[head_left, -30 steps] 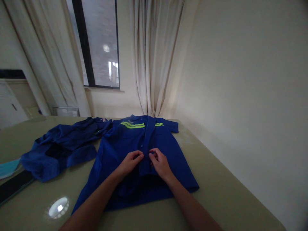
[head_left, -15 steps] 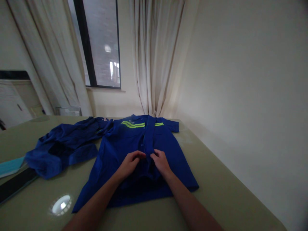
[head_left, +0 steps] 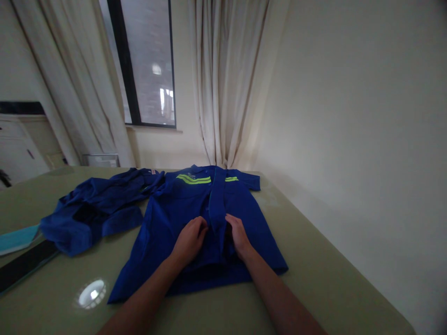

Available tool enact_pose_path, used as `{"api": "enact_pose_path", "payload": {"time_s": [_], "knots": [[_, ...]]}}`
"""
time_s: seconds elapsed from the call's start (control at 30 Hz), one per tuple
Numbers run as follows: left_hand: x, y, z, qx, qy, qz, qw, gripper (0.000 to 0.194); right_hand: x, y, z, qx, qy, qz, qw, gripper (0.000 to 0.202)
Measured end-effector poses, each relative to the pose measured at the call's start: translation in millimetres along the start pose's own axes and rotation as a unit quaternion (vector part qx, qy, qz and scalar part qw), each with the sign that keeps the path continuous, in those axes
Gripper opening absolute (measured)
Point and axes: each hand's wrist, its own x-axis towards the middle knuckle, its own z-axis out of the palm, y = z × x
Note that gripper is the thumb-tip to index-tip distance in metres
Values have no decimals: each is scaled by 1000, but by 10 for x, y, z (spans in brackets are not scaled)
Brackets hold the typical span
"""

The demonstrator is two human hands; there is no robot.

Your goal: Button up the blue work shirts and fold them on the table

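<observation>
A blue short-sleeved work shirt with yellow-green chest stripes lies spread on the table, its collar toward the window. My left hand pinches the cloth beside the button front, fingers curled in. On the other side of the placket, my right hand grips the raised front edge of the shirt, with some fingers tucked behind the fabric. The lower front is bunched up between both hands. A few buttons show along the opening; the fingertips are partly hidden by cloth.
A crumpled dark blue garment lies to the left, touching the shirt's sleeve. Farther left are a light blue face mask and a black flat strip on the greenish table. A wall runs along the right side.
My right hand has shifted slightly right, lifting the placket edge. My left hand has turned and closed more, moving slightly left. The cloth between them stands more open.
</observation>
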Motion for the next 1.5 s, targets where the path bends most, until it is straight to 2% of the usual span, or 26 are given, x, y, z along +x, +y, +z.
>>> {"api": "enact_pose_path", "payload": {"time_s": [0.1, 0.2, 0.33, 0.4, 0.77, 1.0, 1.17, 1.37, 1.43, 1.5], "knots": [[-21, 35, -15, -18, 32, 13, 999, 24, -24, -53, 10, -28, -51, -34, 998, 43], [-29, 68, -11, 28, 43, 39, 998, 39, -69, -132, 42, -60, -88, -67, 992, 39], [-24, 77, 30, 135, 0, 74, 988, 67, -132, -201, 94, -111, -100, -127, 981, 36], [-24, 70, 50, 169, -26, 87, 981, 72, -150, -214, 107, -136, -111, -141, 974, 37], [-58, 5, 51, 158, 5, 86, 984, 57, -151, -211, 95, -104, -132, -100, 981, 31], [-51, 17, 49, 182, -3, 101, 978, 54, -136, -201, 97, -89, -144, -96, 981, 30], [-57, 25, 42, 207, -3, 118, 971, 47, -168, -246, 120, -152, -106, -139, 973, 25], [-40, 39, 35, 238, -15, 164, 957, 40, -184, -210, 139, -190, -64, -127, 972, 21], [-32, 49, 29, 245, -19, 158, 956, 35, -173, -176, 137, -191, -46, -120, 973, 17], [-25, 57, 17, 230, -14, 126, 965, 31, -163, -150, 127, -184, -23, -104, 977, 11]]}}
